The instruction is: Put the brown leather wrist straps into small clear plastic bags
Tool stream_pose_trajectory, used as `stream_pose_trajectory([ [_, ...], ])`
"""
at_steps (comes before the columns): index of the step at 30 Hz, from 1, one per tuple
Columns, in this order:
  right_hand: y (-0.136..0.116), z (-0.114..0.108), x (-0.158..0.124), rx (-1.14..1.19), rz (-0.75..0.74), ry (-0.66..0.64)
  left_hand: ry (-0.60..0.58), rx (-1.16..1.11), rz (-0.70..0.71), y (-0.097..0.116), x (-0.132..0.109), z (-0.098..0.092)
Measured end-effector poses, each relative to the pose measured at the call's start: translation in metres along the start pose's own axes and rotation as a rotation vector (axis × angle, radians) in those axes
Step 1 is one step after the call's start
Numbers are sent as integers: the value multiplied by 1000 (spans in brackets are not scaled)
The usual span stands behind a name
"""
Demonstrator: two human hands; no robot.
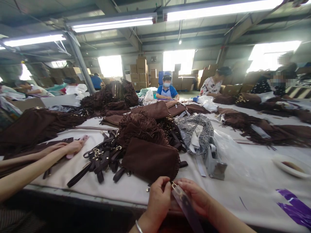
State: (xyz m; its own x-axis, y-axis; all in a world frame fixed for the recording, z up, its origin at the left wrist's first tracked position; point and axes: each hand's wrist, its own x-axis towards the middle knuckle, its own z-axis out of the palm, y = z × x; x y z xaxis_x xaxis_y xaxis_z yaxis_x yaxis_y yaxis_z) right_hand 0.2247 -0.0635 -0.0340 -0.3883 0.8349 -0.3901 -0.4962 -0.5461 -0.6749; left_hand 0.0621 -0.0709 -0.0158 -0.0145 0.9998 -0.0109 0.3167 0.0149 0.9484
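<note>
Strap (pixel 187 207), dark and narrow, sits at the near edge of the counter (pixel 252 194), held low between both of the person's hands and slanting down toward the camera. Left hand (pixel 157 198) has its grip closed narrow, thumb and fingers pinched on the small metal clasp (pixel 173 185) at the strap's top end. Right hand (pixel 195 194) is closed lightly around the strap just beside the clasp, fingers curled over it. The strap looks glossy, possibly sleeved in clear film, though that cannot be told for sure. Judgement: light, limp and thin, it will flop if held only at one end, and a shiny face may slide in the fingers. The clasp is the one stiff part, so the best hold is there plus a pinch across the flat width close by. Just beyond the hands lies a brown fringed suede bag (pixel 150 158), soft and floppy, touching a tangle of loose straps (pixel 102 158) with metal rings to its left. A co-worker's hand (pixel 71 147) rests on the counter toward the left edge. A grey tape dispenser (pixel 215 163) and patterned cloth (pixel 194 129) lie to the right of the bag, purple scraps (pixel 296 207) near the right corner.
</note>
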Motion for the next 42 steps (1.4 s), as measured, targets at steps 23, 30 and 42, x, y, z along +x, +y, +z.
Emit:
stream_pose_trajectory([
  [23,-6,5,-3,-604,-216,44,5,215,266,-8,-5,0],
  [30,4,5,12,-757,-238,126,85,204,307,-7,5,-1],
  [42,13,-1,-6,-787,-292,-25,-186,239,282,-10,-22,-32],
])
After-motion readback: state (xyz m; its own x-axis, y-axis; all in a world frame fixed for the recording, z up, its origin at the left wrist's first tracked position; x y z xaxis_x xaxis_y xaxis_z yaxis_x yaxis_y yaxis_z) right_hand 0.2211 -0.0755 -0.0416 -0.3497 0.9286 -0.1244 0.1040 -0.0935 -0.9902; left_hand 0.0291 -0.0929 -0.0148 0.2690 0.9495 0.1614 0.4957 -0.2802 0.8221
